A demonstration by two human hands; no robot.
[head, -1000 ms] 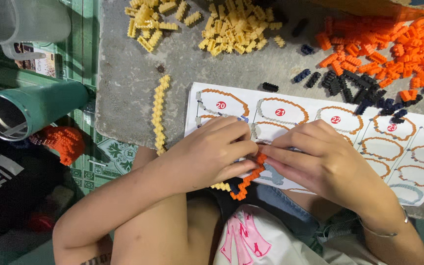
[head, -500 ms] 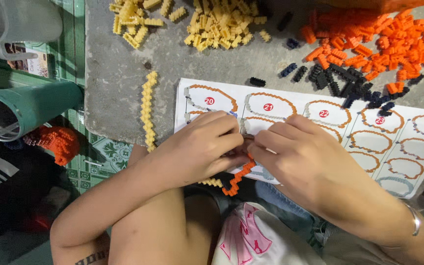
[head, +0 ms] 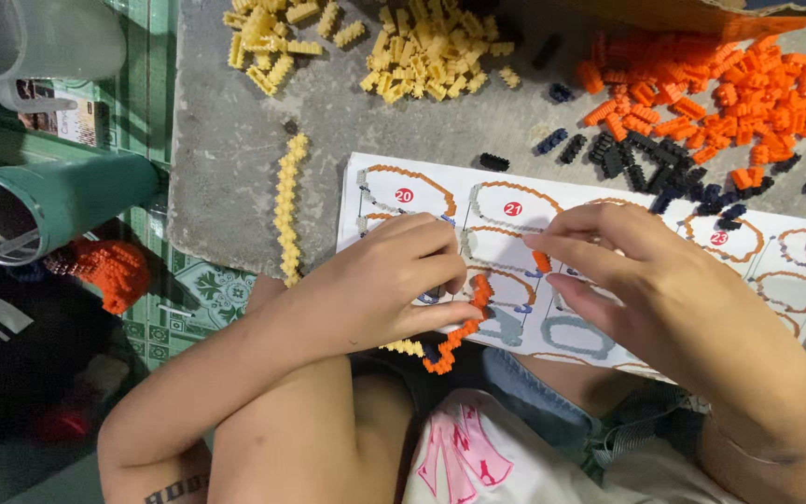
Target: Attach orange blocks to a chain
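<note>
Head view: left hand [head: 389, 280] at frame centre, fingers pinched on an orange brick chain [head: 464, 322] over the white pattern sheet [head: 608, 201]. Right hand [head: 664, 289] just beside, fingertips pinching one small orange brick [head: 541, 260]. Yellow brick chain [head: 284, 210] lies centre-left w/ loose orange bricks [head: 729, 89] upper right.

Probably a home floor; patterned green tiles [head: 200, 289]; grey stone slab [head: 235, 140]; toy bricks [head: 701, 84].

Two hands, two brick chains, one instruction sheet [head: 599, 271], one green tumbler [head: 58, 201]
</note>
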